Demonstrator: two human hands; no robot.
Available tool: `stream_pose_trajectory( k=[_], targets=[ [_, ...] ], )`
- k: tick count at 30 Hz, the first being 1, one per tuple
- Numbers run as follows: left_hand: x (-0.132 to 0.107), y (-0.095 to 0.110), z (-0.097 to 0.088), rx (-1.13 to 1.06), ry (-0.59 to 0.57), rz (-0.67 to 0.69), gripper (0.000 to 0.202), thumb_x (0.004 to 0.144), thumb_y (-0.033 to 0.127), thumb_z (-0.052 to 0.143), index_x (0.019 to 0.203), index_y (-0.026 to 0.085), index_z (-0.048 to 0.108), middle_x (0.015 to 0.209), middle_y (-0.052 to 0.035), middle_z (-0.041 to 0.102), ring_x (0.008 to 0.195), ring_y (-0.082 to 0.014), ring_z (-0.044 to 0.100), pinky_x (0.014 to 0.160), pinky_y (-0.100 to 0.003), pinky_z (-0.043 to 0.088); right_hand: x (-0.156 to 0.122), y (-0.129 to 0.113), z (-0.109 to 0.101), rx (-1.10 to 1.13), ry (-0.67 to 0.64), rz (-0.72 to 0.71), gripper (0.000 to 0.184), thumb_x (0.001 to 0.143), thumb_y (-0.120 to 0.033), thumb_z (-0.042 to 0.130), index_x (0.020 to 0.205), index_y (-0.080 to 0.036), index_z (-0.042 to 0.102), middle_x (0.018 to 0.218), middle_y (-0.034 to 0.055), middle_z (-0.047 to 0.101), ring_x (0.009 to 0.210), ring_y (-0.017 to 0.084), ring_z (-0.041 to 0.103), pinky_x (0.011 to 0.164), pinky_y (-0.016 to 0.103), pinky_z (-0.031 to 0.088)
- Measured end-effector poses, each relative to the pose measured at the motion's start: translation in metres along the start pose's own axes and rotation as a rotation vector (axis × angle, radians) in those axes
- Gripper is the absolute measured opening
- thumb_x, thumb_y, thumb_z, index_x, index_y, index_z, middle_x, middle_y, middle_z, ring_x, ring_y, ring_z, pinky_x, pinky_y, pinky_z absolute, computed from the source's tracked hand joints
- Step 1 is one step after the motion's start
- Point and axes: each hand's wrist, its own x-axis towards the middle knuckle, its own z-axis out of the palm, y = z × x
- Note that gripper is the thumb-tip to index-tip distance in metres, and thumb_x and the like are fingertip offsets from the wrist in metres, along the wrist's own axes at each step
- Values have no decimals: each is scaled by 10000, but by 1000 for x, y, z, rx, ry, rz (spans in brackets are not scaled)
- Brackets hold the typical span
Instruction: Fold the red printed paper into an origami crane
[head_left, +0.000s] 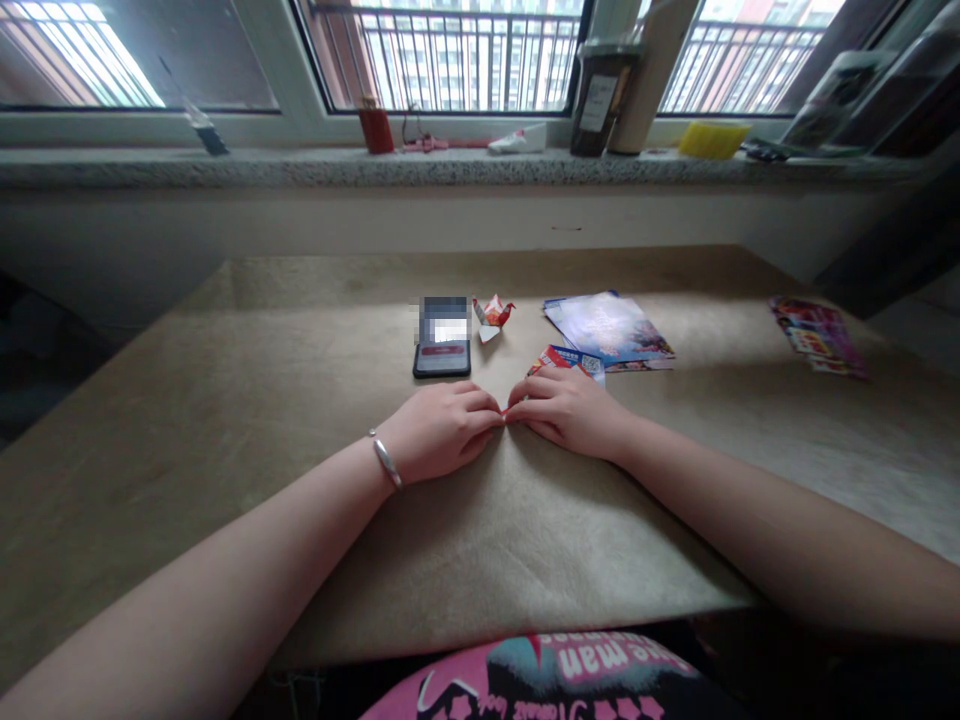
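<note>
My left hand (448, 430), with a silver bangle at the wrist, rests on the table with its fingers pressed together. Its fingertips meet those of my right hand (571, 408) over a small piece of red paper (505, 411). Both hands pinch this paper, and most of it is hidden under the fingers. Just behind the right hand lies a red and blue printed leaflet (585, 358), partly covered by it. Beyond the left hand a phone (442, 362) lies flat, its screen lit and partly blurred. A folded red and white paper bird (493, 314) stands beside the phone.
The hands work on a brown-covered table (337, 580). Printed sheets (611, 328) lie at the back right, with colourful cards (817, 335) farther right. On the stone windowsill (285, 170) stand a red container (376, 128), a dark jar (598, 105) and a yellow sponge-like block (712, 140).
</note>
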Motion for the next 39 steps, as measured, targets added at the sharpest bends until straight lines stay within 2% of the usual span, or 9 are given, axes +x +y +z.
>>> stream_pose_trajectory(
  k=[5,14,24,28,33,39],
  targets=[
    [1,2,-1,19,5,1,228,862,190,455,965,152,655,963,-82,651,841,-177,578,755,-321,510,1,-2,-3,-28,-9,-15,239,901,-226,441,933,-229,678,944,53,671,905,178,540,774,316,406],
    [1,1,-1,39,-22,-5,221,862,184,441,956,157,640,977,-64,644,846,-177,568,763,-309,499,-3,1,-10,-57,-33,7,214,877,-230,472,884,-250,685,1013,9,674,956,185,551,862,354,387],
    [-2,-1,0,11,-47,-6,237,865,165,431,999,167,627,998,-60,630,881,-171,558,791,-302,485,-11,8,-14,-19,-41,20,180,847,-210,501,803,-242,673,1039,4,673,913,179,589,826,345,415],
    [-2,0,0,12,-69,-1,231,862,197,456,1032,169,611,1019,-60,620,897,-180,546,787,-302,479,-12,11,-11,54,-5,11,180,843,-198,506,794,-227,677,1018,27,675,902,173,601,791,322,444],
    [-2,1,1,80,-68,5,385,885,298,475,1256,195,479,1055,-69,597,913,-197,526,787,-320,467,-10,11,-7,150,31,23,200,858,-182,491,801,-209,681,981,54,674,892,156,601,822,312,460],
    [-3,0,2,103,-81,-38,329,896,338,463,1188,206,537,1080,-69,583,969,-206,523,844,-341,461,-4,6,1,122,69,24,213,874,-183,475,833,-203,683,1004,64,665,895,159,578,827,322,460]
  ],
)
